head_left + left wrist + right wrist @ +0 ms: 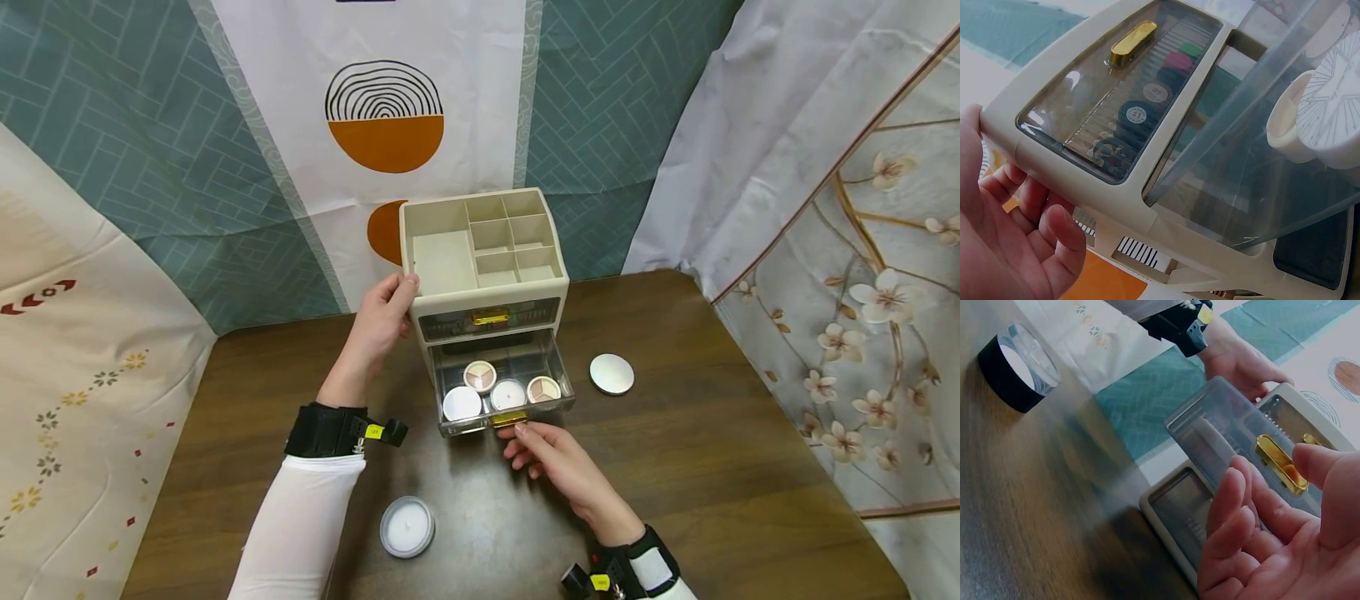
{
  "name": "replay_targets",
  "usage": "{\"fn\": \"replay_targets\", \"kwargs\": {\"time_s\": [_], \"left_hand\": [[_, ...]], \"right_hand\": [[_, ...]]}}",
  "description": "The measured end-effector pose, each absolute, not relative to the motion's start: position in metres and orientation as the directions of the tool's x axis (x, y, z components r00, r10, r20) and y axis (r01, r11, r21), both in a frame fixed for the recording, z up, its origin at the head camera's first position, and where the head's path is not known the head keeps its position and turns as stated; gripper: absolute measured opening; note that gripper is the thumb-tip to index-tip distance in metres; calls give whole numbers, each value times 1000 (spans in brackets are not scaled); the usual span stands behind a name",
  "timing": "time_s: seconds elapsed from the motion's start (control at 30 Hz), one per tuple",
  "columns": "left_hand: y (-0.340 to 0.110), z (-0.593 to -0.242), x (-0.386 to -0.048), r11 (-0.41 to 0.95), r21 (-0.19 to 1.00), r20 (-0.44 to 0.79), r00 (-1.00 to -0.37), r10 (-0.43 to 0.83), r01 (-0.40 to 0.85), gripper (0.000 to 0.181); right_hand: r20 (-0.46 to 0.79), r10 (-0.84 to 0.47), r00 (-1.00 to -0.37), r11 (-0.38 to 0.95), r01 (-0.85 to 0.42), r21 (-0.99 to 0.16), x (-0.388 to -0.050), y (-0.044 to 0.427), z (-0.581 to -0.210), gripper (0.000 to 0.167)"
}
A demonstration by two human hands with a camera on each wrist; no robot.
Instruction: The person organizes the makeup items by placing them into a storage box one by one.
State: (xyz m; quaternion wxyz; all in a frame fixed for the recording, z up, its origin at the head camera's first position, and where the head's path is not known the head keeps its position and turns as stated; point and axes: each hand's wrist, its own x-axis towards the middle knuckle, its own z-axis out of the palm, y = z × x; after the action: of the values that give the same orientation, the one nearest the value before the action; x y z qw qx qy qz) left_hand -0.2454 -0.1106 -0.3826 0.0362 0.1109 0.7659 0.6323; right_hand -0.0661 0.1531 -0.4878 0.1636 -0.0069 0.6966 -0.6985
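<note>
A cream desktop organizer (491, 287) stands on the table with its clear middle drawer (558, 379) pulled out. Inside lie several round cases, two with white tops (462, 403) and two showing three-part pans (480, 377). My left hand (380, 319) grips the organizer's upper left front corner, thumb on top and fingers against the side. At the drawer's front, my right hand (551, 458) pinches the gold handle (1280, 464) between thumb and forefinger. The drawer above (1122, 94) is closed; dark, pink and green round items show through its front.
To the organizer's right, a white round disc (612, 374) lies on the wooden table (712, 442). A round clear-rimmed container with a white top (407, 527) sits near the front, between the forearms. Fabric hangings (600, 125) stand behind and at both sides.
</note>
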Motion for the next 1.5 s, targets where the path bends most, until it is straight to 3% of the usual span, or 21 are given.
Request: {"fn": "replay_targets", "kwargs": {"time_s": [0.77,1.5], "left_hand": [[-111,-384,-247,143,984,77,-973,217,110,43],[-110,-383,-245,122,989,52,-963,263,86,52]], "right_hand": [[-188,-96,-977,-22,191,-981,-85,142,-484,38],[-149,-23,-989,-38,150,-988,-141,127,-478,36]]}}
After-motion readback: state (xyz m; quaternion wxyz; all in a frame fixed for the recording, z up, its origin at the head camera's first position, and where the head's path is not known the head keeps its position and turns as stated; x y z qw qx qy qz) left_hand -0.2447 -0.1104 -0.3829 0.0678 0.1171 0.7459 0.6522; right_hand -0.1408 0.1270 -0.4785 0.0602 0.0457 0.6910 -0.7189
